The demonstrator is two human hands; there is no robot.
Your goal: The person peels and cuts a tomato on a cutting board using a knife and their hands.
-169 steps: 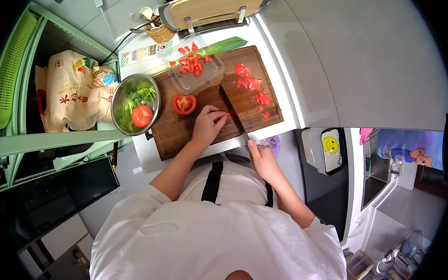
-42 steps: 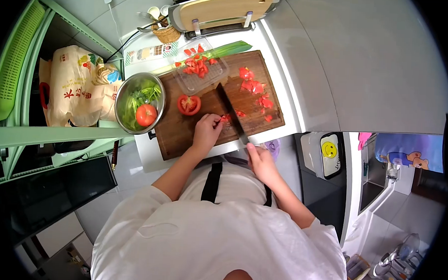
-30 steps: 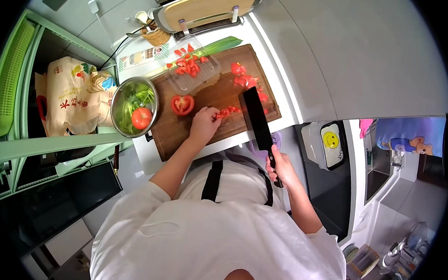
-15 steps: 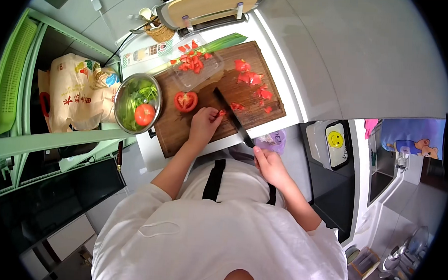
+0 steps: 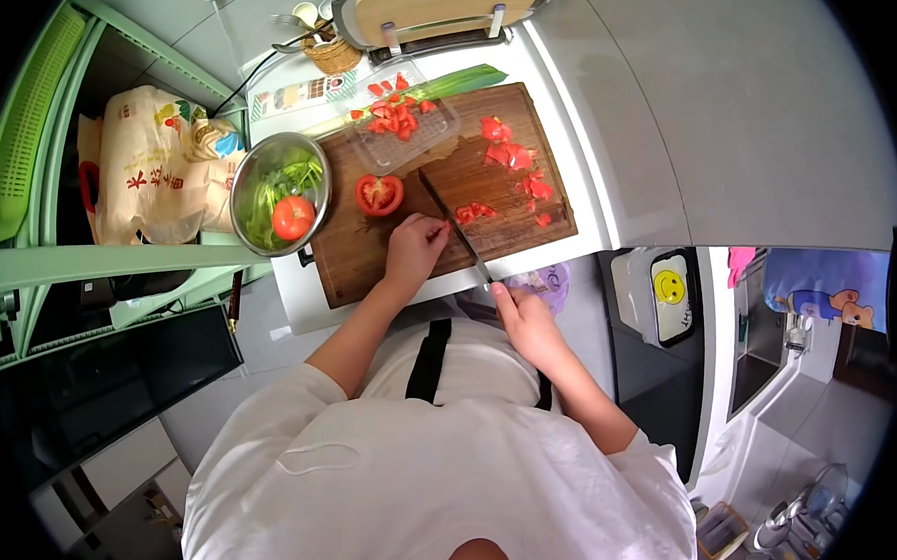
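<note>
My right hand (image 5: 529, 324) grips the handle of a kitchen knife (image 5: 455, 214), its dark blade slanting across the wooden cutting board (image 5: 354, 266). Close to the blade's left side, my left hand (image 5: 416, 249) has its fingers pinched together; whatever is between the fingertips is too small to make out. Chopped tomato pieces (image 5: 474, 212) lie just right of the blade, and more diced tomato (image 5: 509, 155) is at the board's right. A tomato half (image 5: 379, 195) rests cut side up beyond my left hand. Diced tomato also sits in a clear plastic tray (image 5: 382, 157).
A metal bowl (image 5: 325, 170) with greens and a whole tomato (image 5: 293, 217) stands left of the board. A green onion (image 5: 462, 81) lies behind the tray. Farther back are a utensil basket (image 5: 333, 57) and an appliance (image 5: 440, 14). A green shelf (image 5: 119, 268) borders the left.
The knife blade has shifted left and turned more edge-on, with chopped tomato now showing to its right. My left fingertips remain beside the blade. The whole view has shifted slightly.
</note>
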